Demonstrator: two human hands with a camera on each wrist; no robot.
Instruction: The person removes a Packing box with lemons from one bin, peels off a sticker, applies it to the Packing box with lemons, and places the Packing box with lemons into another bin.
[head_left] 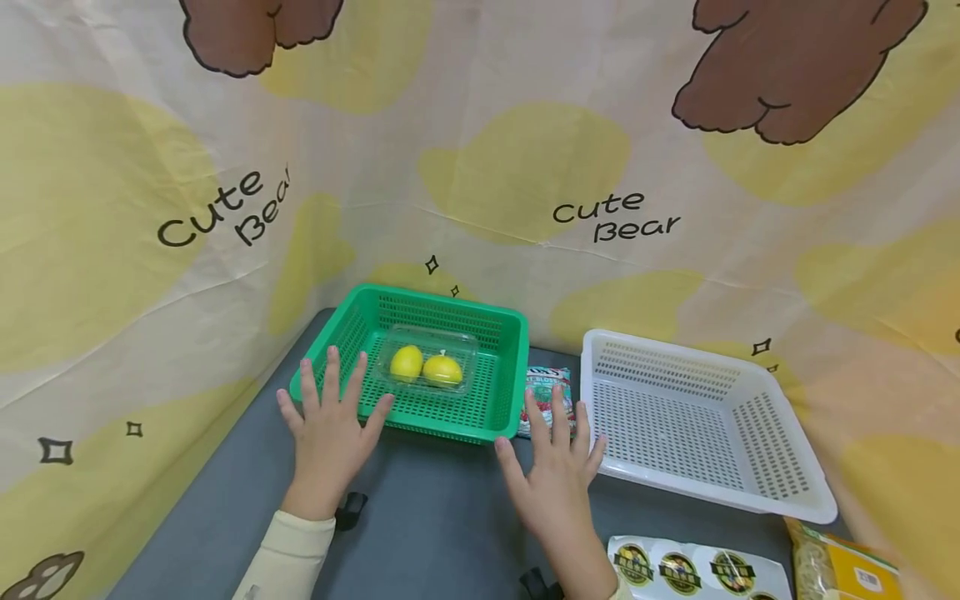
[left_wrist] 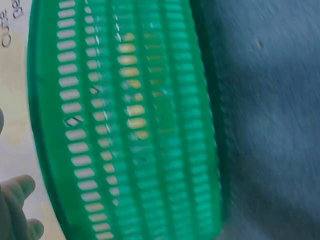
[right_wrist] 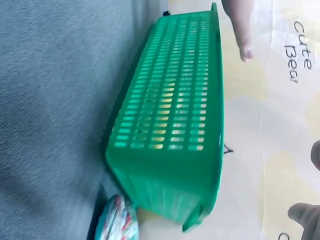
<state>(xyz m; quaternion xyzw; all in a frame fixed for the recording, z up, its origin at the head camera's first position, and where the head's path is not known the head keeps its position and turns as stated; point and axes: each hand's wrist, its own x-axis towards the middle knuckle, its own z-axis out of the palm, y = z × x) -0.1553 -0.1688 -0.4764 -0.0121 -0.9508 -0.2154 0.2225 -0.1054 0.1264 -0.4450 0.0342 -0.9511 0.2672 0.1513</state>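
A green plastic basket point(head_left: 442, 423) stands at the bench's point(head_left: 435, 517) far-left corner, holding a clear lidded box point(head_left: 435, 339) with two lemons point(head_left: 406, 364). Left hand point(head_left: 328, 450) and right hand point(head_left: 553, 483) hover by its near side, each grip spread wide.

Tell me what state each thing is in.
Green basket: upright, loaded
Clear container: inside that basket, lid unclear
Yellow fruits: two, in the container
White basket: upright, open-topped
Small packet: between the baskets, seal unclear
Logo sheet: printed side up, partly out of frame
Yellow packet: partly out of frame
Left hand: fingers spread, holding nothing
Right hand: fingers spread, holding nothing
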